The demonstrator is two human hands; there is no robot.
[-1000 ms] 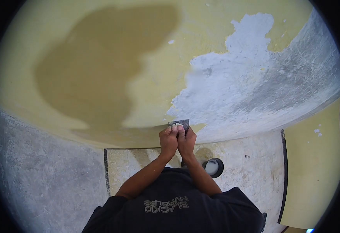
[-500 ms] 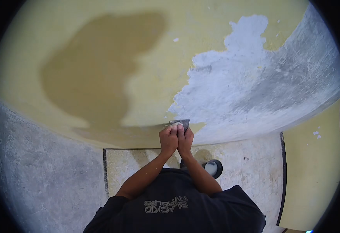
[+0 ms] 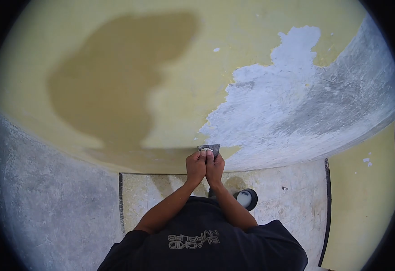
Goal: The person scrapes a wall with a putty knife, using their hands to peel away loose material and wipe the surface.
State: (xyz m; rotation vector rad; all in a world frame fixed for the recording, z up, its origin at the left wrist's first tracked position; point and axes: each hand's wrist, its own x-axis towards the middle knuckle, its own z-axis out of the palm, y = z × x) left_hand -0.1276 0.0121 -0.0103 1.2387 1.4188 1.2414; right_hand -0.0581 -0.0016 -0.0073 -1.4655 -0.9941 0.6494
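Note:
A scraper (image 3: 212, 147) with a flat, wide, grey blade rests against the lower part of the yellow wall (image 3: 175, 117), at the left tip of a bare whitish patch (image 3: 269, 95). Both hands grip it side by side, thumbs uppermost. My left hand (image 3: 196, 166) is closed around its left side, and my right hand (image 3: 215, 170) around its right. Pale crumbs lie on the blade near the thumbs. The scraper's handle is hidden by the fingers.
Below the hands is a dark-rimmed container (image 3: 245, 199) with something whitish inside, near my right forearm. Grey concrete-like surface (image 3: 53, 198) spreads at left. A black strip (image 3: 327, 212) borders a yellow panel (image 3: 360, 203) at right. My shadow falls on the wall.
Both hands and the scraper sit slightly lower in view. The wall and its bare patch have shifted right and down as the camera turned a little. The grip is the same.

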